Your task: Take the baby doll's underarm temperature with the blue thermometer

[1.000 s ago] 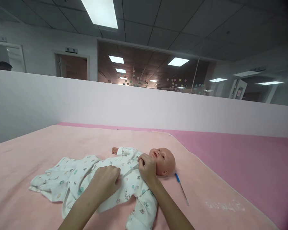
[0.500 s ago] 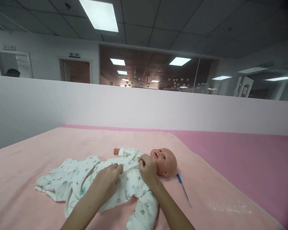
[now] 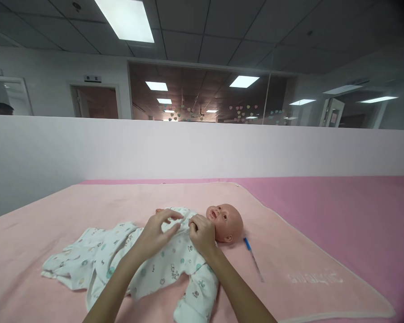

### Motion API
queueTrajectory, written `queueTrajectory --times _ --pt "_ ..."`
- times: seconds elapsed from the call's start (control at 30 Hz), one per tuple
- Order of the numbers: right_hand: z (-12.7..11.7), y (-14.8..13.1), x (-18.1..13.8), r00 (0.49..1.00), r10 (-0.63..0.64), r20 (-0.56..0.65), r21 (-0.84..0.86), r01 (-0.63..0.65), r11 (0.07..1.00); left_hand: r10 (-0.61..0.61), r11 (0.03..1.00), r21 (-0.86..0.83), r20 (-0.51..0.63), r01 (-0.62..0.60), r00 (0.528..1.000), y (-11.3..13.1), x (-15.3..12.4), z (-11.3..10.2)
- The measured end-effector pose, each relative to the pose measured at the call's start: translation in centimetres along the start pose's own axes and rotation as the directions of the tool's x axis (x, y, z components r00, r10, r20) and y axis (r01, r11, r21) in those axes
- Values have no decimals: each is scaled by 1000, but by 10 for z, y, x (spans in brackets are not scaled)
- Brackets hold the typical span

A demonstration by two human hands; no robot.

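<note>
A baby doll (image 3: 227, 223) lies on its back, head to the right, dressed in a white printed baby gown (image 3: 180, 264) that spreads out to the left. My right hand (image 3: 202, 233) is closed at the neckline, just below the doll's chin, with the gown's front pinched in its fingers. Over the chest is my left hand (image 3: 156, 234), thumb and fingers apart and curved, holding nothing. One sleeve stretches toward me; the other arm is mostly hidden behind my left hand.
Beneath the doll is a peach blanket (image 3: 309, 251) with a pale edge, laid over a pink surface (image 3: 357, 215). A slim, clear, pen-like stick with a blue end (image 3: 253, 259) lies beside the doll's head. A white partition (image 3: 202, 150) rises behind; a person's head (image 3: 2, 108) shows beyond it.
My left hand has let go of the gown's front, opened its fingers and moved up along the chest. My right hand stays closed at the neckline. The camera view has shifted slightly.
</note>
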State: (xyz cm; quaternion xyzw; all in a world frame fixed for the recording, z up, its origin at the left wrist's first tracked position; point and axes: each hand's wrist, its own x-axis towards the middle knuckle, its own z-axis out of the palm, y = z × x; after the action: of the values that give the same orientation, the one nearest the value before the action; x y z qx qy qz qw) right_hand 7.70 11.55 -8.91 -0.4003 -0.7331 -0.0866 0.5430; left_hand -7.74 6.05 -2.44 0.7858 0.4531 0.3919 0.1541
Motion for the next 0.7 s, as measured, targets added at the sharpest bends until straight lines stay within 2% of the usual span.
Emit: queueTrajectory --times 0.07,0.1,0.13,0.2,0.27,0.3,0.37,0.43,0.5,0.6,0.63,0.7 --pt "-1 0 -1 999 -24 -31 -28 23 999 -102 977 -199 -134 74 986 -12 17 15" --pt "-2 -1 -1 998 -45 -43 -55 43 998 -134 963 -251 -132 98 982 -17 23 24" --pt "-5 -3 -1 996 -76 -45 -88 71 994 -99 964 -255 -70 78 993 -22 27 33" --pt "-17 -8 0 990 -138 -21 -158 133 979 8 989 -146 49 -1 999 -27 28 47" --pt "-38 -11 -1 991 -130 -18 -199 124 972 51 997 -55 87 -47 995 -26 24 53" --pt "-51 -12 -3 996 -78 -44 -209 67 976 45 998 -44 73 -41 996 -24 22 54" --pt "-79 -7 -13 988 111 -104 -235 -132 963 -5 995 -98 43 9 999 -22 19 54" --pt "-106 5 -34 957 244 -156 -359 -285 889 -106 966 -237 2 103 994 -24 20 51" --pt "-127 22 -62 946 304 -117 -544 -317 777 -275 842 -490 -34 224 961 -32 23 50" --pt "-147 46 -106 918 384 -97 -725 -330 605 -504 469 -835 15 288 864 -45 26 48" --pt "-151 52 -116 900 432 -58 -725 -336 601 -531 375 -884 42 279 846 -48 26 48" --pt "-156 58 -126 856 517 22 -671 -371 642 -539 287 -921 73 264 839 -50 26 47"
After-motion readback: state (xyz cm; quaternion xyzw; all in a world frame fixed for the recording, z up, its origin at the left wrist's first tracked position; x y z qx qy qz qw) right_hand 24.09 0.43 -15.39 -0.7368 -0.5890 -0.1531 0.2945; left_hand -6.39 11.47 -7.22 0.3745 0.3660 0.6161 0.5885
